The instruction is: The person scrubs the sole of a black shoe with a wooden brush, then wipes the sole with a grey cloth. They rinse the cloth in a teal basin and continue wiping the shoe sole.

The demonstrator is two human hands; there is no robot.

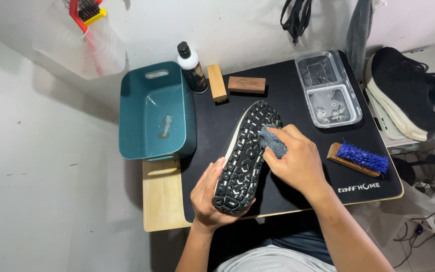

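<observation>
A black shoe (243,156) with a white midsole lies sole-up over the black mat (298,106). My left hand (206,197) cups its heel end from below and the left. My right hand (298,160) presses a grey cloth (274,142) against the tread near the toe half of the sole. The shoe's upper is hidden underneath.
A teal tub (156,112) with a little water stands at the left. A black-capped bottle (192,68) and two wooden brushes (246,84) lie at the back. A clear plastic tray (328,89) and a blue-bristled brush (359,158) sit at the right. A second black shoe (409,93) rests further right.
</observation>
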